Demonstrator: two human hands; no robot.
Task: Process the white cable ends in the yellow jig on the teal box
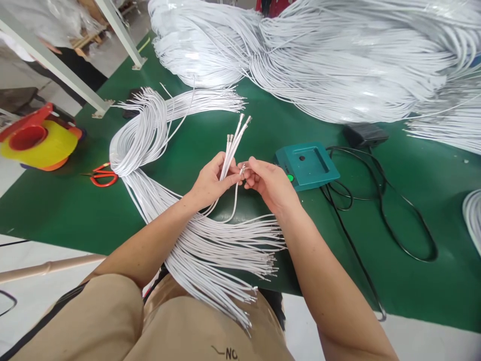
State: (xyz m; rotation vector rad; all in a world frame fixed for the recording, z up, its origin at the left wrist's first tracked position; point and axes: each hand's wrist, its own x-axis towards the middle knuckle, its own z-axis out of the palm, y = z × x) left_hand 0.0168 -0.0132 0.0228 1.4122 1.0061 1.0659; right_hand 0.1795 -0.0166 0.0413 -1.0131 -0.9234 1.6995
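My left hand [211, 181] is closed round a few white cables [233, 141] whose stripped ends stick up and away from me. My right hand [267, 181] pinches the tip of one more white cable [236, 198] right beside the left thumb; that cable loops down toward the table. Below both hands a long bundle of white cables [210, 250] curves across the green table [75, 200] and hangs over its near edge onto my lap.
A teal box with a green button [307, 164] sits just right of my hands, black cords [376, 210] trailing from it. Red scissors [102, 175] lie at the left. Big heaps of white cable [338, 60] fill the far side. A yellow reel [41, 143] stands off the table's left.
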